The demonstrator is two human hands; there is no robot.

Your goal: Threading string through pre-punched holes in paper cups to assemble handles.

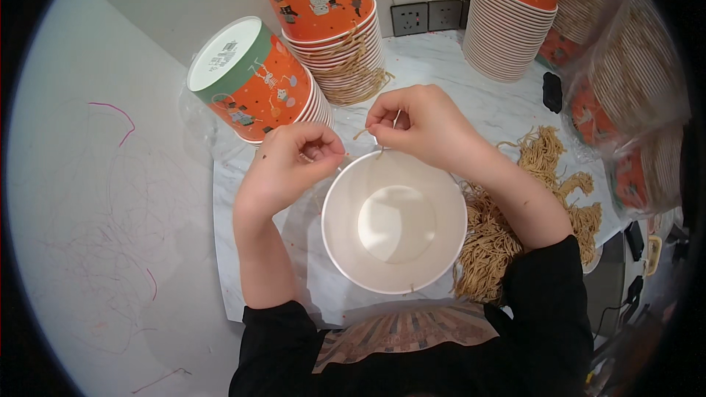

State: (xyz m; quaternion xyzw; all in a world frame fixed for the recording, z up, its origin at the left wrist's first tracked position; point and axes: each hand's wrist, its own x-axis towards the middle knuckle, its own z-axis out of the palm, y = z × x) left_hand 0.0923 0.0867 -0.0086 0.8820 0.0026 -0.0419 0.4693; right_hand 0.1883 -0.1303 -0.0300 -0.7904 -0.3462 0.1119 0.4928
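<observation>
A white paper bucket [334, 250] stands mouth up in front of me, its pale inside showing. At its far rim, my right hand [423, 121] is closed in a pinch on a tan cord [359, 134], whose end sticks out left of the fingers. My left hand [283, 169] pinches beside the rim's far left, with a thin strand of cord seemingly between its fingers. Bits of cord show at the far rim and at the near rim. A tangled heap of tan cords [489, 246] lies right of the bucket, partly under my right forearm.
Upside-down stacks of orange and green printed buckets stand at the back: a left stack [276, 84], a middle stack [323, 0] draped with cords, and a right stack [507, 29]. Plastic-wrapped buckets [625, 66] fill the far right. A black object [551, 93] lies near them. Wall sockets [426, 18] sit behind.
</observation>
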